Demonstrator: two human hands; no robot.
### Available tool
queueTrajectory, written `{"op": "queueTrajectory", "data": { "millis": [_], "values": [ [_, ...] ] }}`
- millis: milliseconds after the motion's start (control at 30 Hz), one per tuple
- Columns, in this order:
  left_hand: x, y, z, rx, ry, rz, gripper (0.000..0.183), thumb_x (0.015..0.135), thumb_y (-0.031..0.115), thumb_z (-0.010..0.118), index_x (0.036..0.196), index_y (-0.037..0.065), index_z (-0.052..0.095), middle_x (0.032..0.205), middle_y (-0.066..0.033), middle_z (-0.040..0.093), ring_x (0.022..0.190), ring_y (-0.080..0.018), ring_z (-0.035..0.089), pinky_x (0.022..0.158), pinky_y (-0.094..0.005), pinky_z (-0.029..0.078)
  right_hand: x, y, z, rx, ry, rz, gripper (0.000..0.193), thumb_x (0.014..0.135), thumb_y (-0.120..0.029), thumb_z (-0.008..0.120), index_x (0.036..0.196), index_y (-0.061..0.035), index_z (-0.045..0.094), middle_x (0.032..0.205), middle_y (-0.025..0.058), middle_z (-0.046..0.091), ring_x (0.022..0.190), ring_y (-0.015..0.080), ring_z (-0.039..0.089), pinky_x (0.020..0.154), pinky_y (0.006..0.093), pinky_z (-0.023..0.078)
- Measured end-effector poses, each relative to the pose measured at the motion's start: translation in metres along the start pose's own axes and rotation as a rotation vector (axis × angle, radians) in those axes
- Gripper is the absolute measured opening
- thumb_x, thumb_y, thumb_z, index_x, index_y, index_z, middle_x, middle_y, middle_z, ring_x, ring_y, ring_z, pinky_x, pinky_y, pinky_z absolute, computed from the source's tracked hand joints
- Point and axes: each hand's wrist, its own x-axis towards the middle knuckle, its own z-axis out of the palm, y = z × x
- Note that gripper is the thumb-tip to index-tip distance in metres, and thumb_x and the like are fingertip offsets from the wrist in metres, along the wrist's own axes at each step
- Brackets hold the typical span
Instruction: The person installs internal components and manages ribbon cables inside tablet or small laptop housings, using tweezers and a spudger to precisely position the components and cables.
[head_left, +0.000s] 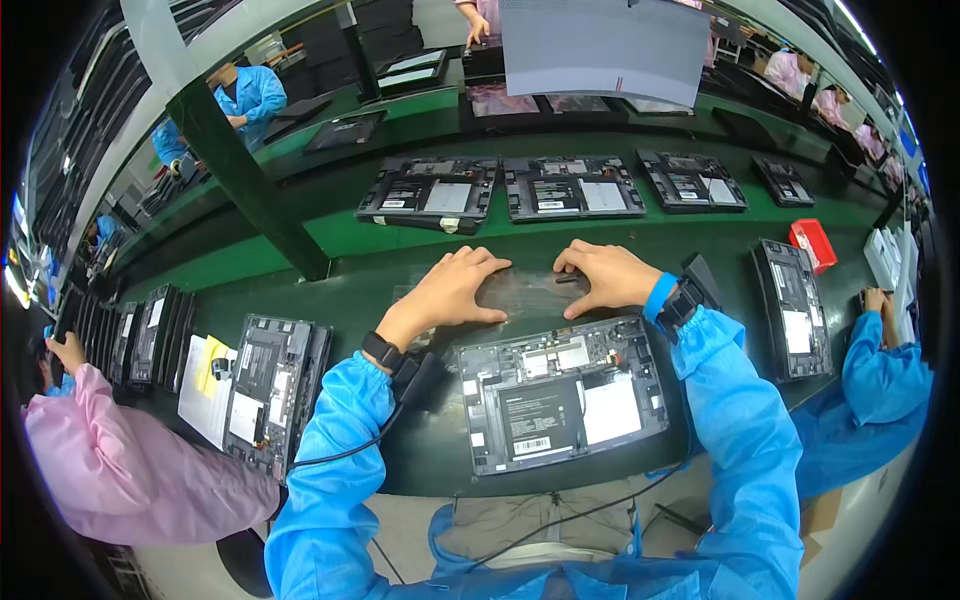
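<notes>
My left hand (455,290) and my right hand (605,275) are over the green bench, thumbs and fingers spread apart. A clear plastic sheet (525,293) lies between them, its edges hard to make out. Fingertips of both hands are at the sheet, and neither hand is closed around anything visible. A small dark strip (568,280) shows between my right thumb and forefinger; what it is I cannot tell. Just nearer to me sits an opened laptop base (565,395), its black battery, white panel and circuit board showing.
Several more opened laptop bases, one of them (428,192), line the green bench's far side. Others stand to the left (265,395) and right (795,310). A red bin (813,245) is at right. A green post (245,180) rises at left. Co-workers in pink (130,450) and blue (885,370) sleeves flank me.
</notes>
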Motion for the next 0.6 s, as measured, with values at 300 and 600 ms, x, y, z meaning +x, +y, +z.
{"op": "queueTrajectory", "data": {
  "millis": [300, 600],
  "values": [
    [-0.037, 0.001, 0.019, 0.017, 0.375, 0.118, 0.099, 0.070, 0.040, 0.094, 0.151, 0.007, 0.048, 0.147, -0.0146, 0.047, 0.134, -0.0366, 0.045, 0.115, -0.0494, 0.040, -0.010, 0.013, -0.007, 0.027, 0.045, 0.016, 0.064, 0.073, -0.040, 0.093, 0.120, -0.0075, 0.063, 0.116, 0.0095, 0.062, 0.101, 0.0334, 0.068, 0.087, 0.0444, 0.054],
    [-0.033, -0.010, 0.021, 0.111, 0.467, -0.041, 0.113, 0.059, 0.037, 0.097, 0.154, 0.008, 0.044, 0.146, -0.0150, 0.049, 0.130, -0.0363, 0.047, 0.111, -0.0476, 0.039, -0.012, 0.013, -0.001, 0.108, 0.071, 0.048, 0.070, 0.072, -0.034, 0.094, 0.129, -0.0084, 0.063, 0.123, 0.0096, 0.061, 0.106, 0.0338, 0.067, 0.090, 0.0447, 0.054]
  ]
}}
